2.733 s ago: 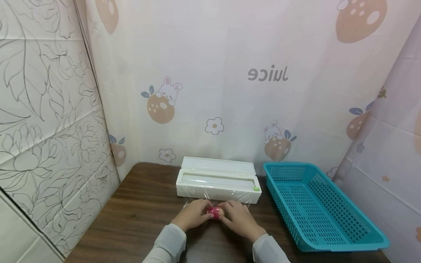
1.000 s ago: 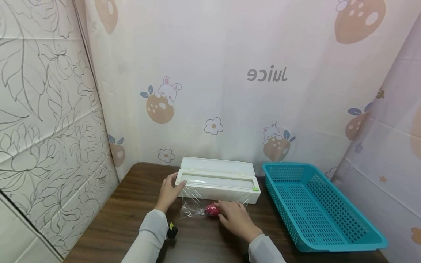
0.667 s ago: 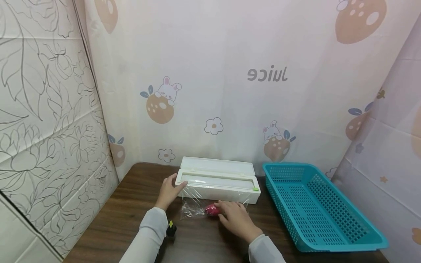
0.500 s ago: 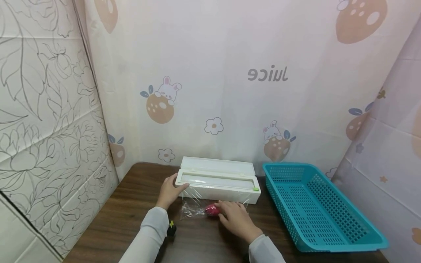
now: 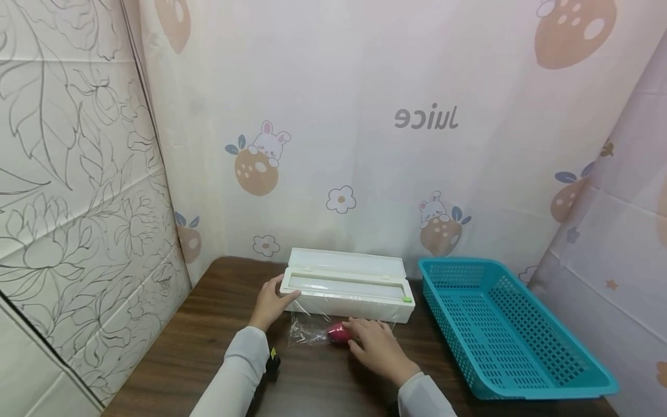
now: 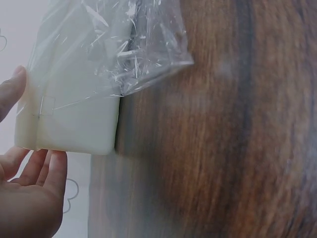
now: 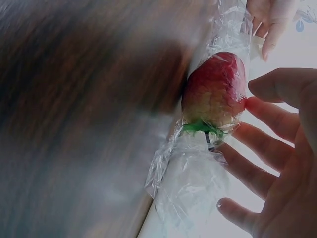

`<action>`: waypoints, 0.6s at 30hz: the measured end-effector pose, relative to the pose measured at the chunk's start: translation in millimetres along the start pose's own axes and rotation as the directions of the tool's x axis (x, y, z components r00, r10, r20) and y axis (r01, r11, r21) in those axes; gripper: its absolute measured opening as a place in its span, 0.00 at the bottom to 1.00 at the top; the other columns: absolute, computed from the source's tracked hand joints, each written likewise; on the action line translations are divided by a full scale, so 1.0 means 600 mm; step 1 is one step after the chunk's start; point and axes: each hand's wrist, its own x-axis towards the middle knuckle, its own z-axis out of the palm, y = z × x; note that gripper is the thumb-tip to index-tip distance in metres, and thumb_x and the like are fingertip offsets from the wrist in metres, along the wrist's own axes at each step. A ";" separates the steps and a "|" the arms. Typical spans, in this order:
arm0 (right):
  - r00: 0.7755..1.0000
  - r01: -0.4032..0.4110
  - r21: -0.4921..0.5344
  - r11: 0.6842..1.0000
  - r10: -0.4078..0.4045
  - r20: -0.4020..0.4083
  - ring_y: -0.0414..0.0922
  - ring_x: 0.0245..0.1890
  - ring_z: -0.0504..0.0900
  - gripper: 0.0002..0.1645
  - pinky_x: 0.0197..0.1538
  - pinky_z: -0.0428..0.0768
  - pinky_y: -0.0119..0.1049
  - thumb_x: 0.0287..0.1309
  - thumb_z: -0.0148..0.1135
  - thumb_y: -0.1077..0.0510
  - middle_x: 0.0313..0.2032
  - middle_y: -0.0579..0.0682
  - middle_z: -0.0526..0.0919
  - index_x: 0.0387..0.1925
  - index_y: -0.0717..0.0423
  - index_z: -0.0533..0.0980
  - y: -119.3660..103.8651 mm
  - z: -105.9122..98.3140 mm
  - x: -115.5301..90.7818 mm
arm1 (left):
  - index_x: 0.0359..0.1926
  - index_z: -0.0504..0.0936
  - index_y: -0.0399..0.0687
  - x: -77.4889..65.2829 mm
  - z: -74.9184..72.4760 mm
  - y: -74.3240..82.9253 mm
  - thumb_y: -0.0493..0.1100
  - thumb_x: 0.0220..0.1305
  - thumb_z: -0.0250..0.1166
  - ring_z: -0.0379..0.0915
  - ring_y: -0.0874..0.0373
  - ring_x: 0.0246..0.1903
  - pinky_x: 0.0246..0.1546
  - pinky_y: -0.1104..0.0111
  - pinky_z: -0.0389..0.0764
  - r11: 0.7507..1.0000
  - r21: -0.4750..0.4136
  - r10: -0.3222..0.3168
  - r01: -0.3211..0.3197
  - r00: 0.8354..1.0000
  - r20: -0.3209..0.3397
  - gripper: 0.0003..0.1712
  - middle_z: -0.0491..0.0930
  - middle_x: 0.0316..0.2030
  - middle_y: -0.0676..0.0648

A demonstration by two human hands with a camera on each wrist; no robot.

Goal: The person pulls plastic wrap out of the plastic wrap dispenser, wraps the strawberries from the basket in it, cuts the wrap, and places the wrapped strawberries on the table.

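In the head view a white cling film dispenser (image 5: 344, 302) stands with its lid raised at the back of the table. My left hand (image 5: 268, 304) grips its left end, thumb on the top front edge, fingers behind the end. Clear film (image 6: 143, 49) runs from the dispenser down over its front onto the table. Wrapped in it lies a red, yellowish-based fruit (image 7: 215, 91) like a strawberry, with green leaves and a dark stem. My right hand (image 5: 377, 344) rests beside it, fingers loosely extended and fingertips right at the film-covered fruit; the thumb stands slightly off it.
A teal plastic basket (image 5: 500, 336) stands on the right of the brown wooden table (image 5: 198, 336). A green slider (image 5: 407, 299) sits at the dispenser's right end. Printed curtains (image 5: 333, 145) hang behind the table and on both sides.
My left hand has left the fruit and moved left and back onto the dispenser's end, its thumb then sliding slightly right. The right hand has stayed by the fruit.
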 end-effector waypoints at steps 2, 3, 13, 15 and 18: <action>1.000 0.008 0.000 1.000 -0.008 -0.001 0.53 0.59 0.77 0.21 0.60 0.68 0.62 0.62 0.67 0.55 0.58 0.53 0.81 0.57 0.49 0.79 0.002 -0.002 -0.001 | 0.71 0.66 0.35 -0.001 0.001 0.000 0.52 0.60 0.74 0.69 0.39 0.59 0.60 0.46 0.72 1.000 -0.008 -0.010 0.010 1.000 0.003 0.45 0.66 0.65 0.31; 1.000 0.011 -0.001 1.000 -0.011 -0.001 0.53 0.59 0.77 0.21 0.60 0.68 0.63 0.62 0.67 0.54 0.58 0.53 0.81 0.57 0.49 0.80 0.003 -0.003 -0.002 | 0.71 0.66 0.35 -0.001 0.001 -0.001 0.52 0.60 0.74 0.69 0.39 0.59 0.60 0.46 0.72 1.000 -0.008 -0.007 0.007 1.000 0.004 0.45 0.66 0.65 0.30; 1.000 0.025 -0.010 1.000 -0.025 0.001 0.51 0.59 0.78 0.20 0.59 0.71 0.59 0.62 0.67 0.54 0.57 0.51 0.82 0.56 0.48 0.81 0.008 -0.005 -0.006 | 0.71 0.65 0.35 -0.001 0.002 -0.004 0.56 0.60 0.73 0.69 0.38 0.59 0.59 0.45 0.72 1.000 -0.018 -0.016 0.016 1.000 0.006 0.47 0.66 0.65 0.30; 1.000 0.027 -0.004 1.000 -0.027 -0.011 0.52 0.58 0.78 0.19 0.60 0.70 0.59 0.62 0.67 0.55 0.57 0.51 0.82 0.55 0.48 0.81 0.009 -0.006 -0.007 | 0.71 0.65 0.36 -0.001 0.002 -0.003 0.56 0.60 0.73 0.68 0.37 0.61 0.60 0.45 0.71 0.999 -0.023 -0.023 0.024 1.000 0.007 0.48 0.65 0.66 0.30; 0.998 0.025 -0.005 1.000 -0.025 -0.062 0.52 0.57 0.78 0.19 0.59 0.71 0.58 0.60 0.68 0.56 0.55 0.50 0.83 0.54 0.49 0.81 0.014 -0.012 -0.009 | 0.71 0.65 0.35 -0.002 0.002 -0.003 0.56 0.60 0.73 0.67 0.36 0.62 0.61 0.45 0.70 0.999 -0.021 -0.024 0.024 1.000 0.004 0.48 0.65 0.66 0.30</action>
